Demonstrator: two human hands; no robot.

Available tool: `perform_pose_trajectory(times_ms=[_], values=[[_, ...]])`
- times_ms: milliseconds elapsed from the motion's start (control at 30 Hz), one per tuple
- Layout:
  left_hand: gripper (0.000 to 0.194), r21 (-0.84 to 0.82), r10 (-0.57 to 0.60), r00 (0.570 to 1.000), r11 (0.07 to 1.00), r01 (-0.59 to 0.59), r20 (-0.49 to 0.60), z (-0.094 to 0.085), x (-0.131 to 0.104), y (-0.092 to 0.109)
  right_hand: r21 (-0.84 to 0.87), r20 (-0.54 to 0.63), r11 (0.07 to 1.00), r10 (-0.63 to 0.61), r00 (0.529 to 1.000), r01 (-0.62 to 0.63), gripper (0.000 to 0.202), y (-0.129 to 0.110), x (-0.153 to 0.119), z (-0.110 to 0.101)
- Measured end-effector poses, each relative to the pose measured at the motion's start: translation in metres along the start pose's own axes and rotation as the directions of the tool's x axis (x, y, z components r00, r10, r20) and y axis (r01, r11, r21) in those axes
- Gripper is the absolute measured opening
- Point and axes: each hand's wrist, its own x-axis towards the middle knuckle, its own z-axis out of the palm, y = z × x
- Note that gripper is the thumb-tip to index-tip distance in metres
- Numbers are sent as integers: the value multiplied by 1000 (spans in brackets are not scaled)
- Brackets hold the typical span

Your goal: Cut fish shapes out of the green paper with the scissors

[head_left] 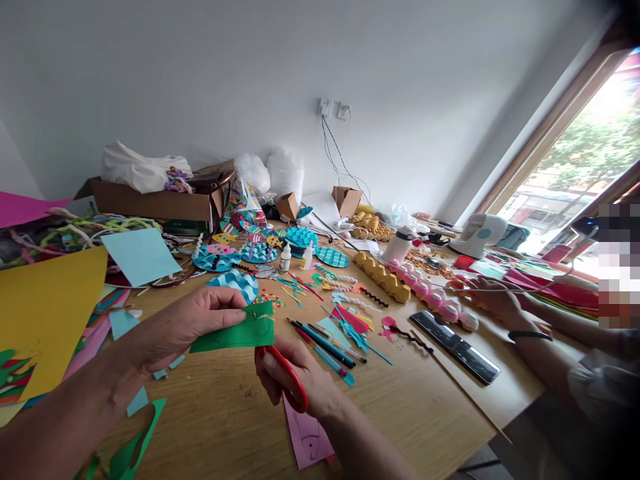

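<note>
My left hand [213, 312] pinches a piece of green paper [237, 335] by its upper edge, with faint drawn lines showing on it. Red-handled scissors [289, 377] are gripped in my right hand [295, 367], just below the right end of the paper. The blades are mostly hidden, so I cannot tell whether they touch it. Under my right wrist lies a pink paper [306, 437] with a fish drawn on it. Green paper scraps [137, 443] rest at the lower left.
Pencils and pens [325, 343] lie mid-table beside cut strips. Two glue bottles [285, 258] stand behind, near blue wavy paper discs [234, 285]. A black phone-like slab [455, 347] and a thin stick [460, 387] lie right. A co-worker's hands [493, 300] are at the far right.
</note>
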Motion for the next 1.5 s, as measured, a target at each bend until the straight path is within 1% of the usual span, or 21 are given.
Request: perform_pose_trajectory(times_ms=[167, 367, 500, 633, 800, 933, 1267, 1500], values=[[42, 37, 39, 999, 999, -39, 5, 3, 1, 0, -14, 1, 1000, 2, 1000, -2, 61, 2, 1, 0], [41, 60, 30, 999, 998, -31, 17, 7, 1, 1, -34, -2, 999, 0, 1000, 0, 61, -1, 0, 0], [35, 47, 34, 999, 998, -34, 3, 9, -1, 1, -39, -16, 999, 5, 1000, -5, 60, 0, -1, 0], [30, 44, 29, 1000, 999, -30, 12, 10, -2, 0, -34, -21, 999, 9, 1000, -9, 59, 1, -1, 0], [30, 54, 40, 999, 998, -40, 9, 9, 0, -2, -53, -25, 999, 9, 1000, -11, 59, -2, -1, 1], [33, 77, 48, 999, 996, -48, 4, 9, 0, -1, -37, -37, 999, 6, 999, -7, 60, -4, -1, 3], [31, 65, 76, 997, 995, -77, 15, 9, 1, -5, -47, -45, 999, 21, 999, -23, 60, 0, -1, 2], [31, 86, 90, 996, 992, -90, 3, 12, 0, -2, -42, -21, 999, 6, 1000, -7, 61, 2, 0, 1]])
